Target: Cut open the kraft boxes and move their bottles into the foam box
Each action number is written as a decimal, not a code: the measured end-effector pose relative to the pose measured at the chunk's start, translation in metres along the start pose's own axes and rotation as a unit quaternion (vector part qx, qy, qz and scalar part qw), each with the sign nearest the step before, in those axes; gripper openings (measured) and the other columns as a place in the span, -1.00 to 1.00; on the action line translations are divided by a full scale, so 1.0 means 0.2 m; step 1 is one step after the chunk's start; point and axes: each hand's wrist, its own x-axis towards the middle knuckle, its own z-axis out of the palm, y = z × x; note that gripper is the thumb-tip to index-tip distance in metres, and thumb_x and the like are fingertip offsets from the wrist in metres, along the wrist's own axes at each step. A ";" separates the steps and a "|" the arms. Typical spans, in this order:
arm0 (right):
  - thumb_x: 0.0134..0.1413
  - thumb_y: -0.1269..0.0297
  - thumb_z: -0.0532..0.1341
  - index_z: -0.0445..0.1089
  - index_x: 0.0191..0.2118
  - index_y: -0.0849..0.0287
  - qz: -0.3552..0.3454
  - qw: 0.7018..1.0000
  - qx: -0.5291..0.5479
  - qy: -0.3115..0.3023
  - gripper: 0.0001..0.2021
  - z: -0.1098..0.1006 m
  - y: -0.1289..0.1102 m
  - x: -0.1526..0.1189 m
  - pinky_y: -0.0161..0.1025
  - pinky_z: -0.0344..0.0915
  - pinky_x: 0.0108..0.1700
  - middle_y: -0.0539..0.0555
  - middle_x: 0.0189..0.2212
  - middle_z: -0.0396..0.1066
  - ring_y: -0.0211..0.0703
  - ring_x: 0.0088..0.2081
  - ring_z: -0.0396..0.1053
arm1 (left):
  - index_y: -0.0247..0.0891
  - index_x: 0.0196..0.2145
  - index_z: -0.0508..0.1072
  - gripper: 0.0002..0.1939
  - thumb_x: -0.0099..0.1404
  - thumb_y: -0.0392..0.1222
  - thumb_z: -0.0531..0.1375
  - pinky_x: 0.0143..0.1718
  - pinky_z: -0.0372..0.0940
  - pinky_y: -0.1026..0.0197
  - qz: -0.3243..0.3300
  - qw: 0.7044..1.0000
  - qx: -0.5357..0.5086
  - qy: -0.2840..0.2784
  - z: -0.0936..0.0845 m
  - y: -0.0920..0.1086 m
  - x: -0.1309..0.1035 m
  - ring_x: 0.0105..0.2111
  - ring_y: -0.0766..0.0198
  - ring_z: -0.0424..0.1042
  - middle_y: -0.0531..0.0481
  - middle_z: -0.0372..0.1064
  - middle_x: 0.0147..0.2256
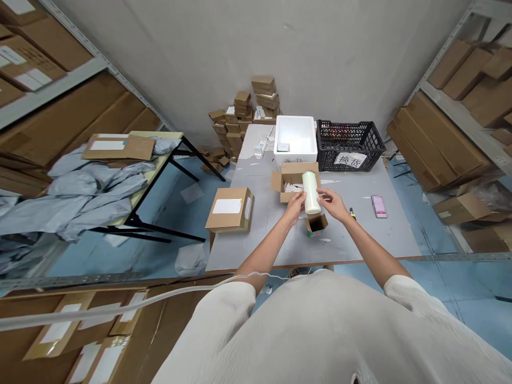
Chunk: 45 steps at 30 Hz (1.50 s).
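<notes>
A pale cream-green cylinder [311, 191], which looks like a bottle or tumbler, is held tilted above the table. My left hand [296, 207] grips its left side, and the fingers of my right hand [333, 204] close on its lower right side. Just below it stands a small green-and-brown box [316, 226] with its top flaps open and a dark inside. Behind the cylinder, an opened cardboard carton [298, 175] has white paper or packing in it. A yellow-and-black cutter [352, 213] lies right of my right hand.
On the grey table [276, 250] are a closed labelled carton [229, 209], a white bin [296, 136], a black crate [349, 145] and a pink phone-like item [379, 206]. Small boxes [264, 93] are stacked by the wall. Left, grey bags [92, 181] cover another table. Shelves flank both sides.
</notes>
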 end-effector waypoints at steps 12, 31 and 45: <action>0.30 -0.33 0.27 0.66 0.06 0.02 -0.030 0.999 -0.024 0.003 -0.44 0.01 -0.12 0.03 0.03 0.45 0.21 0.19 0.19 0.58 0.15 0.23 0.47 | -0.18 -0.01 0.57 -0.36 0.23 0.38 0.48 -0.08 0.53 0.07 -0.081 0.996 -0.040 -0.023 -0.01 0.04 0.02 -0.09 0.05 0.64 -0.16 0.67 -0.15; 0.23 -0.16 0.38 0.49 0.23 0.04 -0.017 0.999 -0.031 0.006 -0.42 0.00 -0.08 0.00 0.05 0.48 0.14 0.20 0.08 0.57 0.09 0.08 0.52 | -0.22 0.14 0.50 -0.05 -0.14 0.14 0.70 0.19 0.46 -0.20 0.014 0.997 0.031 -0.067 -0.01 0.00 0.00 0.17 -0.19 0.56 -0.30 0.59 0.12; 0.24 0.01 0.41 0.36 0.41 -0.08 -0.073 0.993 -0.096 -0.007 -0.34 -0.01 -0.15 -0.05 0.12 0.47 0.20 0.20 0.19 0.49 0.14 0.13 0.50 | -0.08 0.18 0.52 -0.26 0.06 -0.02 0.58 0.30 0.35 -0.09 0.216 0.961 0.173 -0.026 0.01 -0.03 -0.01 0.27 -0.11 0.43 -0.20 0.41 0.24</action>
